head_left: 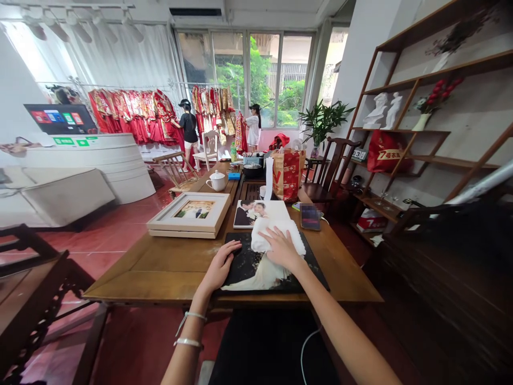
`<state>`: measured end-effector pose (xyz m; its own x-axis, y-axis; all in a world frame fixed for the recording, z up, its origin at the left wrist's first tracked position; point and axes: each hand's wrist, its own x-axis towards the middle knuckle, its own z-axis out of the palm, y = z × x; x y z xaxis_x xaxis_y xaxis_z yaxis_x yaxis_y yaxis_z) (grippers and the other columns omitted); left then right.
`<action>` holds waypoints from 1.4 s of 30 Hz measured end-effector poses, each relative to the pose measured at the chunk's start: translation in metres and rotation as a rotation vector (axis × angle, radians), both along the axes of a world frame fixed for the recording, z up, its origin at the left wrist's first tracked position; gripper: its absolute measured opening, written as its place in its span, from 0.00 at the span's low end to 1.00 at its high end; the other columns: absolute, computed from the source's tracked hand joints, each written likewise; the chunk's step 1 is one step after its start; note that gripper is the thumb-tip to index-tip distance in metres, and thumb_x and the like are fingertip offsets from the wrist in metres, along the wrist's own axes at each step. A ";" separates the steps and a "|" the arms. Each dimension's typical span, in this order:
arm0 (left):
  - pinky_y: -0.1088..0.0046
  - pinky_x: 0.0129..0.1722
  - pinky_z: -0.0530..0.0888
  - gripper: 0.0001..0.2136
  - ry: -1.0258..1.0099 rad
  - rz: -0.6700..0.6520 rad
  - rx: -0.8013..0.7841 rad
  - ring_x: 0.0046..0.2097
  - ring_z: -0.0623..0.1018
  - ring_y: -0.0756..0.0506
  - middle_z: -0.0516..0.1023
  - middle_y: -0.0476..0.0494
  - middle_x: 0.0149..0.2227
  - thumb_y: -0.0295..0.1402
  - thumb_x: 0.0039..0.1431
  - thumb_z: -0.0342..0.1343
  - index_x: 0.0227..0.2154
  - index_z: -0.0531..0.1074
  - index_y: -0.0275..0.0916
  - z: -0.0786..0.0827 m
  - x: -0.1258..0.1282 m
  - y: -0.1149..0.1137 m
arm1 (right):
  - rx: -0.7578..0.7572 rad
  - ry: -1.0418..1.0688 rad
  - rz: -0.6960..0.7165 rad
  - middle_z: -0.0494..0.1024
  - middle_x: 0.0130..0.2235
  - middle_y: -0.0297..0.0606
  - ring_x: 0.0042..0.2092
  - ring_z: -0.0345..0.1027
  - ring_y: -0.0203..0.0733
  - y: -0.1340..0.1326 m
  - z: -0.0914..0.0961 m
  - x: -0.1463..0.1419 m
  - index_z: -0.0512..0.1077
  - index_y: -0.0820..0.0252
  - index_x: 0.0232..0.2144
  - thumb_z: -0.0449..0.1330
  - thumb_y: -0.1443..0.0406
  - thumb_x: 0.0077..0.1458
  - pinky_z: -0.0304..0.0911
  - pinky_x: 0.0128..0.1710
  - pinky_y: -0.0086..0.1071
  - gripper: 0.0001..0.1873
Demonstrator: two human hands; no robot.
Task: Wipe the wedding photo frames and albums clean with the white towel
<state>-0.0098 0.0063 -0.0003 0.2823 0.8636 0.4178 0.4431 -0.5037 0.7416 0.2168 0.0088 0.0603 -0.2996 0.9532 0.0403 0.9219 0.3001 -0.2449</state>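
- White cloth (pixel 292 230), folded or bunched, lay right of frame centre, on the upper right part of a dark photo panel (pixel 245 263) showing a pale gown.
- Progress, as judged: wiping or pressing of the panel appeared under way, not finished, since cloth and hand were both on it. The cloth hid the upper right portion; the left side and lower gown lay uncovered. Light flecks showed left of the gown; whether print or residue could not be told, nor which areas had been treated.
- Right hand (pixel 280 247): palm down, fingers spread wide and nearly straight, laid over the cloth rather than clenched round it. Forearm ran in from the lower right.
- Left hand (pixel 219 264): palm down at the panel's left edge, fingers together, loosely bent, fingertips on the dark surface. Nothing seen gripped. Forearm rose from lower centre-left, bands at the wrist.
- Just above the panel in frame: a photo book (pixel 246 214). Upper right of it: a phone (pixel 310 216). Left: a framed picture (pixel 196 209), apart from both hands. All sat on the wooden table (pixel 160 267).
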 end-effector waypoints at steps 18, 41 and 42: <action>0.57 0.63 0.59 0.16 -0.016 0.013 0.022 0.61 0.66 0.45 0.72 0.42 0.55 0.28 0.62 0.43 0.48 0.72 0.41 -0.003 0.000 0.002 | -0.022 0.064 0.135 0.48 0.67 0.34 0.68 0.30 0.48 -0.099 -0.011 0.004 0.53 0.46 0.63 0.52 0.72 0.38 0.24 0.63 0.55 0.46; 0.57 0.63 0.59 0.16 -0.026 0.018 0.015 0.60 0.66 0.44 0.71 0.41 0.55 0.29 0.62 0.43 0.48 0.72 0.40 -0.002 0.000 0.000 | -0.017 0.110 0.235 0.47 0.68 0.31 0.68 0.27 0.45 -0.123 -0.019 0.005 0.51 0.44 0.63 0.53 0.71 0.41 0.22 0.63 0.53 0.45; 0.57 0.63 0.59 0.16 -0.024 0.017 0.014 0.60 0.66 0.44 0.71 0.40 0.55 0.29 0.62 0.43 0.48 0.72 0.40 -0.002 0.000 0.000 | -0.030 0.110 0.231 0.48 0.67 0.31 0.68 0.29 0.45 -0.116 -0.017 0.006 0.52 0.43 0.63 0.53 0.71 0.41 0.23 0.63 0.52 0.45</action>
<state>-0.0100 0.0066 -0.0024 0.2571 0.8622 0.4365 0.4343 -0.5066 0.7448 0.2228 -0.1073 0.0432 -0.5049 0.8613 0.0571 0.7971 0.4906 -0.3520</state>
